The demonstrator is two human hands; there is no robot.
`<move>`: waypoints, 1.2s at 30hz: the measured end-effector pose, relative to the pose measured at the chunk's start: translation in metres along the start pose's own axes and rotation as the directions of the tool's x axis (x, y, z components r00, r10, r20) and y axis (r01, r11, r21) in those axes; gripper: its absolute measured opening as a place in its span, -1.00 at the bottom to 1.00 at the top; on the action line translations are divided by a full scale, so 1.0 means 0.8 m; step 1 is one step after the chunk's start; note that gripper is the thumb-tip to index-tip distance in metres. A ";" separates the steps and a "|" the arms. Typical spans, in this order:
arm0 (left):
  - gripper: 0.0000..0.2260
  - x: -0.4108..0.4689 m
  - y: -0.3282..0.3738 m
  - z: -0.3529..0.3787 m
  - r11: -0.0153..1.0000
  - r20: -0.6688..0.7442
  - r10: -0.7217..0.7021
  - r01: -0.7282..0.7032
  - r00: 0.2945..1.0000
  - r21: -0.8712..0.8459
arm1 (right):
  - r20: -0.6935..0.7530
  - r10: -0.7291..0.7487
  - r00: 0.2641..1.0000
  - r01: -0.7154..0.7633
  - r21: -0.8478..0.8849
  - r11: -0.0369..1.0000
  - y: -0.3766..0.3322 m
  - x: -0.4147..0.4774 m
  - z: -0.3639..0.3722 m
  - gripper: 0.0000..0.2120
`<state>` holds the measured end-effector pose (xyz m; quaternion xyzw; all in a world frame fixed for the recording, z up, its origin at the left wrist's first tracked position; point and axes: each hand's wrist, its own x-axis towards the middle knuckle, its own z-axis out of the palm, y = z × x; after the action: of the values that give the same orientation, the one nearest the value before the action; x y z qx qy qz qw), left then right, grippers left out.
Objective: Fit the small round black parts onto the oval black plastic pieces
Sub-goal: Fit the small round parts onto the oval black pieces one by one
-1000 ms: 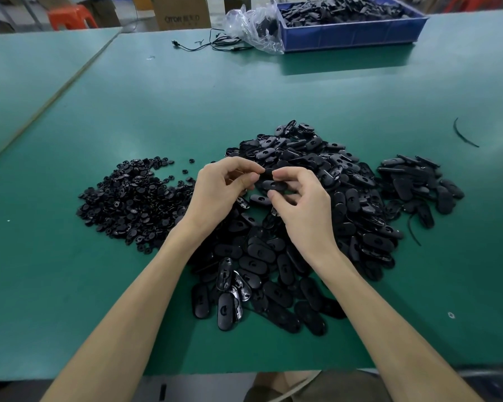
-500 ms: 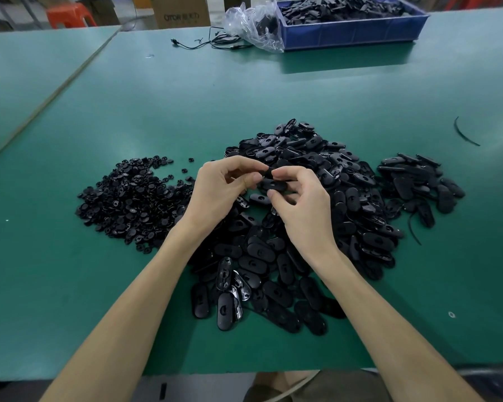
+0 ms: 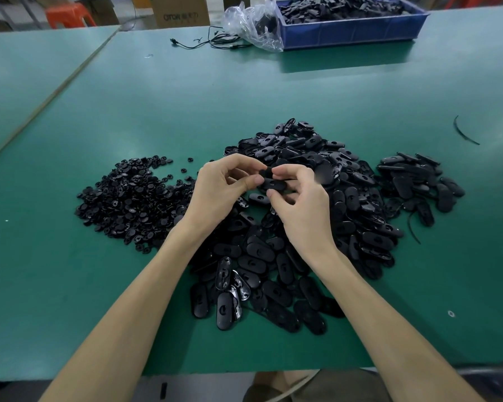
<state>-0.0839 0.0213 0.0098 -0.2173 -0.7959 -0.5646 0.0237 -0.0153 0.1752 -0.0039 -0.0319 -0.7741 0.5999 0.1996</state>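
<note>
Green matting covers the tabletop [image 3: 273, 91], and beyond its far edge we make out a cardboard box [image 3: 180, 10] and an orange stool [image 3: 70, 15]. Both our forearms reach in from the near edge and converge over the middle, wrists slightly raised, hands lifted clear of the surface.

Our left hand [image 3: 218, 192] is curled, palm turned toward the right hand, with the forefinger arched over and the thumb below. Our right hand [image 3: 299, 204] mirrors it, its other fingers folded loosely into the palm. Between the two sets of fingertips we hold one oval piece [image 3: 273, 184], lying roughly level. The right thumb sits under it and the right forefinger over it, a firm pinch. A small round part [image 3: 268, 171] sits on top of the oval piece at its left end, and our left forefinger and thumb close on it there, the thumb touching the oval's end. Whether the part is seated we cannot tell.

Directly beneath the hands lies the big heap of oval pieces [image 3: 317, 227], running down toward the near edge. The heap of round parts [image 3: 131, 198] lies just beside it toward the left edge, and a smaller oval heap [image 3: 418, 181] toward the right edge. At the far edge stands a blue crate [image 3: 352, 30] of black parts, touching a clear plastic bag [image 3: 253, 24].
</note>
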 end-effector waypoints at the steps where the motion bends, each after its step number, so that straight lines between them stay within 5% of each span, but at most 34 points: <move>1: -0.84 0.000 0.000 0.000 1.000 0.001 0.001 -0.001 1.000 0.000 | 0.001 -0.002 1.000 0.002 -0.003 1.000 0.000 0.000 0.000 -0.63; 36: -0.80 -0.004 0.005 0.005 0.999 -0.059 -0.037 0.038 0.998 0.019 | -0.025 -0.027 0.999 0.025 -0.060 0.998 0.003 0.001 0.002 -0.58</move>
<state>-0.0784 0.0249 0.0108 -0.1855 -0.8044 -0.5631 0.0386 -0.0173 0.1744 -0.0060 -0.0356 -0.7894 0.5733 0.2164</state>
